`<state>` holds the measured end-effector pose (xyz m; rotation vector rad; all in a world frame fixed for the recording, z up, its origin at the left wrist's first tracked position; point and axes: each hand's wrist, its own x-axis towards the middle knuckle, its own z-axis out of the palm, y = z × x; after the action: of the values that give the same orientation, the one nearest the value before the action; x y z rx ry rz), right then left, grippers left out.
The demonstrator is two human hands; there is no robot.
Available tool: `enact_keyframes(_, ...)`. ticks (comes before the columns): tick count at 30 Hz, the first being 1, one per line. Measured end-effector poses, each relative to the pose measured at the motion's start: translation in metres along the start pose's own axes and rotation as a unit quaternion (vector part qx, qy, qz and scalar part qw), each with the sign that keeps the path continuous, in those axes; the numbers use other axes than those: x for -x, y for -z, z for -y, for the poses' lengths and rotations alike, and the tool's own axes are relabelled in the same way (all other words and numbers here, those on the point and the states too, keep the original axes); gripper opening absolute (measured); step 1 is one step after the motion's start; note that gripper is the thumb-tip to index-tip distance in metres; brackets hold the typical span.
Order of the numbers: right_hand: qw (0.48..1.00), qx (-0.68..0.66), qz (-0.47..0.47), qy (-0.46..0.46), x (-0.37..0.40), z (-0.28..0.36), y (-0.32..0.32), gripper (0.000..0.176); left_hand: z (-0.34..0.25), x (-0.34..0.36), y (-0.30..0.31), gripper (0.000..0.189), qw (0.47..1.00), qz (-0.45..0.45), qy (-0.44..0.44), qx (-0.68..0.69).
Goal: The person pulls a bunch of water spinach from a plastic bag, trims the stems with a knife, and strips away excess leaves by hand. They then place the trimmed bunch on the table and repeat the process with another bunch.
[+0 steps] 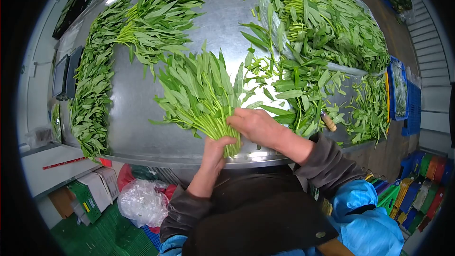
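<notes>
A bunch of water spinach (pixel 199 90) stands tilted over the near edge of the metal table, leaves pointing away from me. My left hand (pixel 215 151) is wrapped round its lower stems, thumb across the front. On the bunch's right side, my right hand (pixel 256 125) is closed, its fingertips pinching at the stems; exactly which stems it grips is hidden. Loose leaves and cut stem pieces (pixel 265 68) lie just beyond my right hand. Right of it, a wooden-handled tool (pixel 328 121) pokes out from under the leaves, its working end covered.
A large heap of water spinach (pixel 332 23) in clear plastic fills the table's back right. Sorted bunches (pixel 161 14) lie at the back left, and a long row (pixel 92 85) runs along the left side. Blue crates (pixel 405 95) stand beyond the right edge. The metal table (pixel 137 132) ends before my apron.
</notes>
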<state>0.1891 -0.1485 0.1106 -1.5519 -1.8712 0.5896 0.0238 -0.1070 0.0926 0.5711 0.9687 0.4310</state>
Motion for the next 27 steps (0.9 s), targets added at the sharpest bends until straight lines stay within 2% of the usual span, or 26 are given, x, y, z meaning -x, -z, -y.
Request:
enact_keyframes(4,0.996,-0.071,-0.038,-0.035,-0.011,0.002,-0.002,0.010,-0.002,0.001,-0.004,0.040,1.000,-0.017,0.000,-0.001)
enact_keyframes(5,0.961,-0.204,-0.007,-0.185,-0.013,0.007,0.001,0.011,-0.004,0.001,-0.003,0.041,1.000,-0.013,0.005,0.004)
enact_keyframes(6,0.886,-0.327,0.025,-0.327,-0.015,0.011,0.003,0.012,-0.005,0.001,-0.003,0.041,1.000,-0.010,0.010,0.010)
enact_keyframes(7,0.887,-0.327,0.028,-0.326,-0.015,0.010,0.001,0.012,-0.006,0.001,-0.003,0.041,1.000,-0.012,0.008,0.011)
enact_keyframes(9,0.835,-0.403,0.016,-0.375,-0.011,0.005,-0.005,0.016,-0.007,0.000,-0.003,0.042,1.000,0.017,-0.007,0.013)
enact_keyframes(10,0.835,-0.402,0.017,-0.375,-0.009,0.003,-0.008,0.016,-0.008,0.001,-0.005,0.042,1.000,0.017,-0.007,0.014)
enact_keyframes(11,0.922,-0.276,-0.052,-0.267,-0.006,0.002,-0.012,0.015,-0.009,0.001,-0.008,0.042,1.000,-0.003,-0.003,0.019)
enact_keyframes(12,0.972,-0.140,-0.119,-0.147,-0.006,0.002,-0.013,0.014,-0.009,0.001,-0.009,0.043,0.999,-0.023,0.000,0.023)
enact_keyframes(13,0.972,-0.140,-0.117,-0.147,-0.006,0.002,-0.014,0.014,-0.009,0.000,-0.009,0.043,0.999,-0.024,0.000,0.024)
enact_keyframes(15,0.977,-0.039,-0.189,-0.088,-0.011,0.000,-0.013,0.012,-0.007,-0.005,-0.008,0.044,0.999,-0.009,0.010,0.031)
enact_keyframes(16,0.977,-0.040,-0.189,-0.087,-0.016,-0.005,-0.009,0.012,-0.007,-0.004,-0.008,0.044,0.999,-0.010,0.009,0.031)
enact_keyframes(18,0.912,-0.128,-0.320,-0.222,-0.026,-0.027,0.006,0.013,-0.002,0.001,-0.004,0.045,1.000,0.001,0.019,-0.011)
enact_keyframes(20,0.905,-0.064,-0.385,-0.167,-0.031,-0.044,0.032,0.013,0.006,0.003,0.005,0.046,1.000,-0.006,0.030,-0.003)
enact_keyframes(22,0.895,-0.108,-0.344,-0.262,-0.025,-0.041,0.061,0.013,0.008,0.003,0.009,0.047,0.999,-0.002,0.034,0.037)
enact_keyframes(23,0.892,-0.128,-0.366,-0.231,-0.020,-0.051,0.063,0.013,0.006,0.003,0.009,0.048,0.999,0.015,0.036,0.038)
enact_keyframes(26,0.892,-0.236,-0.230,-0.309,-0.002,-0.031,0.079,0.014,0.003,0.003,0.010,0.048,0.996,0.034,0.058,0.066)
enact_keyframes(27,0.910,-0.242,-0.205,-0.267,0.004,-0.024,0.070,0.013,0.004,0.003,0.011,0.048,0.995,0.033,0.059,0.068)
